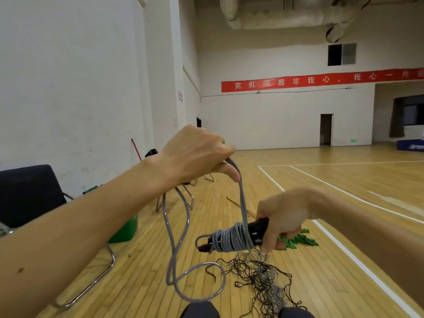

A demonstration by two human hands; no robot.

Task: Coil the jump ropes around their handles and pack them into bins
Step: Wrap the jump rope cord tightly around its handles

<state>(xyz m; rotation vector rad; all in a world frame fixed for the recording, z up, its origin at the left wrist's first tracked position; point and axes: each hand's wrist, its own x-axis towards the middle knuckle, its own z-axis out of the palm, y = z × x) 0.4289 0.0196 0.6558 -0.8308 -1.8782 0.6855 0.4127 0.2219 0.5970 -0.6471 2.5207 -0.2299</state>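
Observation:
My right hand (283, 216) grips the black handles (258, 227) of a grey jump rope, held roughly level at the lower middle. Several turns of the rope (231, 239) are wound tightly around the handles. My left hand (197, 154) is raised above them and pinches the rope, which runs taut down to the coil. The loose rest of the rope (181, 255) hangs from my left hand in long loops toward the wooden floor.
A tangle of thin dark ropes (263, 281) lies on the floor below my hands. A green bin (127, 228) stands at the left beside a black chair (27, 193) with a metal frame. A green mop head (298, 241) lies behind my right hand. My knees show at the bottom edge.

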